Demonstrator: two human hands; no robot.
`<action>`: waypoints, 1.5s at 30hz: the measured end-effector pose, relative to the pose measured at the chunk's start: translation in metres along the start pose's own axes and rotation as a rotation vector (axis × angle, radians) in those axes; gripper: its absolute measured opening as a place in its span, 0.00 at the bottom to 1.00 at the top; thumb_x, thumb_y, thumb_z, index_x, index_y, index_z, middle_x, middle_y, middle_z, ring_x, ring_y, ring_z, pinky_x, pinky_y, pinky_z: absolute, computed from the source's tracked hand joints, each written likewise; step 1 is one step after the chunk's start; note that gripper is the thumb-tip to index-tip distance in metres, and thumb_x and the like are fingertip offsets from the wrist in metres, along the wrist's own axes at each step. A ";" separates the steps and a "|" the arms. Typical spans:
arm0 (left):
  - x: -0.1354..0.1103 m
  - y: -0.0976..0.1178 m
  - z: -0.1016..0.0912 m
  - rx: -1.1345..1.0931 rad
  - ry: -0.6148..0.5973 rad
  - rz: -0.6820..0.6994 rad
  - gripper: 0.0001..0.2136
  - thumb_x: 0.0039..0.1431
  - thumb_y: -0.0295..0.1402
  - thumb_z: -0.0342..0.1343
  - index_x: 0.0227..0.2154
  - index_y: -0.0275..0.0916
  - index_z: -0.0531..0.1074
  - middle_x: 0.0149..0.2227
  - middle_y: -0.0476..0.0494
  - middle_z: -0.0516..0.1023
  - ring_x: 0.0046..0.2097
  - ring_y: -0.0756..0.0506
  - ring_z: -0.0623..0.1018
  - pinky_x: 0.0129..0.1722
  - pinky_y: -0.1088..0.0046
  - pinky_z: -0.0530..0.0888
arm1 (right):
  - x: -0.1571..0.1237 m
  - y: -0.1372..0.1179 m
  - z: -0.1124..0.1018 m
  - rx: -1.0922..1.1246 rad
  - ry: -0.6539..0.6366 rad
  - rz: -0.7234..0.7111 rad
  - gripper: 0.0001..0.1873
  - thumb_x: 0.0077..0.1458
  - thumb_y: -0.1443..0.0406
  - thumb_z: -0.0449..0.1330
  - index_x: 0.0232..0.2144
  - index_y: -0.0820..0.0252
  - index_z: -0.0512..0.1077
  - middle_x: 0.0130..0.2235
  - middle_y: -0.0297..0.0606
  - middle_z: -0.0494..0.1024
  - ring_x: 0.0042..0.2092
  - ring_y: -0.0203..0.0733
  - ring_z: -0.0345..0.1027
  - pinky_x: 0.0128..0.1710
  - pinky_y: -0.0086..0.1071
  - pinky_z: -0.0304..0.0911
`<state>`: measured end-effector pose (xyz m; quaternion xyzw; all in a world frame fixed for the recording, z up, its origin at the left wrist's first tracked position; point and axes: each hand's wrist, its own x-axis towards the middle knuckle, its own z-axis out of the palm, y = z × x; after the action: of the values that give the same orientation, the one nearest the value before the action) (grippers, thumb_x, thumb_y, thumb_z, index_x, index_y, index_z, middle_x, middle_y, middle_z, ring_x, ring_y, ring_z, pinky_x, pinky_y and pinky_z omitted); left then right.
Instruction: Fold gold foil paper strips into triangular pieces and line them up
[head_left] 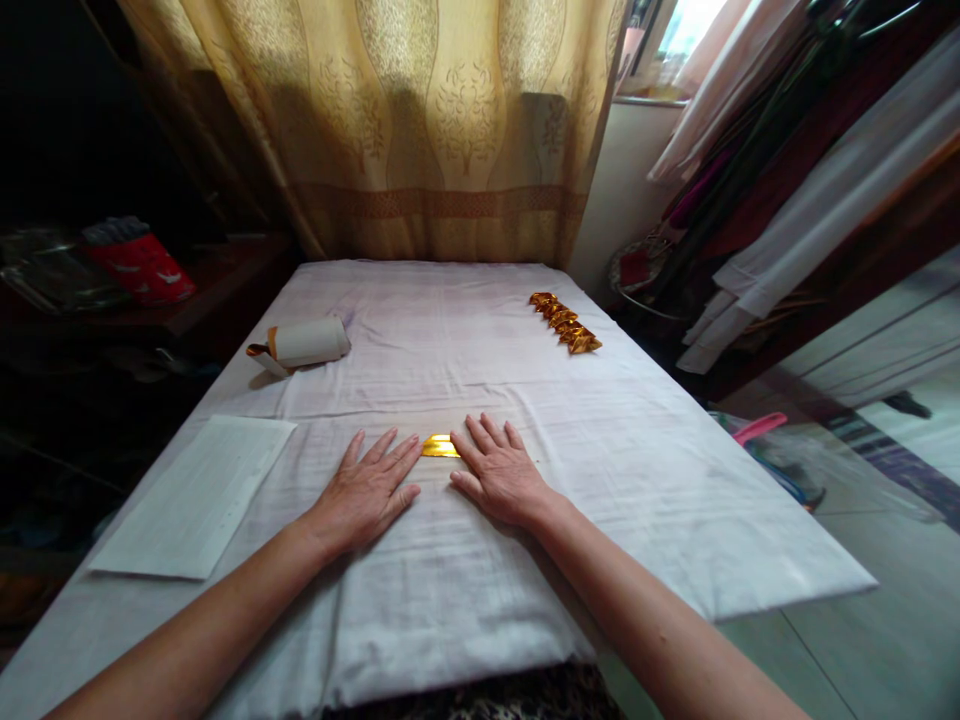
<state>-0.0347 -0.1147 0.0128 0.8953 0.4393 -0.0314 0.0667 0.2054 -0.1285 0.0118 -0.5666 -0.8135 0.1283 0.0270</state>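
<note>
Head view, items as found.

1. Left hand (367, 490): open, palm down, fingers spread flat on the white cloth (450, 330). It grips nothing. Its forefinger tip lies at the near end of item 3.
2. Right hand (499, 475): open, palm down and flat, just beside the left hand. It grips nothing. Its fingers seem to rest on the other end of item 3, though the contact is too small to confirm.
3. Gold foil strip (439, 446): one piece, lying flat between the fingertips of both hands. It looks unfolded or barely begun.
4. Row of folded gold foil pieces (565, 323): several, laid in a slanting line well ahead of the right hand and off to its outer side. They appear finished. Exact count unclear.
5. Paper roll (307, 341): white wrap with gold foil showing at one end, lying on its side ahead of the left hand and to its outer side. Much stock appears unused.
6. White paper sheet (196, 495): flat, just outside the left hand.
7. Patterned curtain (442, 120): far ahead of both hands.
8. Hanging garments (787, 180): well beyond the right hand.

Progress, as judged: a small batch is done, one piece is in hand, and the larger part is left.
</note>
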 end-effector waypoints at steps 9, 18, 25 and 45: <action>0.006 0.008 -0.014 0.078 0.294 0.048 0.15 0.66 0.39 0.51 0.51 0.42 0.75 0.52 0.40 0.79 0.59 0.35 0.71 0.65 0.44 0.50 | -0.001 -0.003 0.001 -0.008 0.089 -0.012 0.31 0.66 0.49 0.50 0.67 0.53 0.59 0.70 0.50 0.51 0.71 0.58 0.40 0.66 0.58 0.39; 0.037 0.016 -0.022 0.292 0.362 0.117 0.08 0.62 0.35 0.58 0.31 0.36 0.76 0.29 0.41 0.78 0.36 0.41 0.78 0.57 0.51 0.65 | -0.001 0.009 0.006 0.078 0.279 -0.020 0.18 0.62 0.60 0.58 0.54 0.52 0.74 0.64 0.47 0.66 0.65 0.55 0.56 0.63 0.51 0.52; 0.042 0.003 -0.019 0.335 0.381 0.245 0.09 0.64 0.33 0.55 0.29 0.38 0.75 0.28 0.45 0.76 0.33 0.45 0.75 0.57 0.54 0.65 | 0.001 0.008 0.006 0.041 0.374 -0.091 0.15 0.64 0.61 0.56 0.51 0.54 0.75 0.59 0.43 0.73 0.60 0.52 0.63 0.58 0.45 0.57; 0.056 -0.003 0.002 -0.183 0.598 0.167 0.09 0.68 0.35 0.49 0.40 0.40 0.74 0.36 0.44 0.80 0.38 0.44 0.77 0.40 0.67 0.71 | 0.008 0.015 0.014 0.480 0.633 -0.060 0.11 0.63 0.62 0.55 0.38 0.55 0.78 0.37 0.39 0.81 0.39 0.40 0.75 0.42 0.31 0.68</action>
<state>-0.0027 -0.0694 0.0039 0.8881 0.3653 0.2783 0.0172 0.2139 -0.1190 -0.0060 -0.5319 -0.7280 0.1328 0.4117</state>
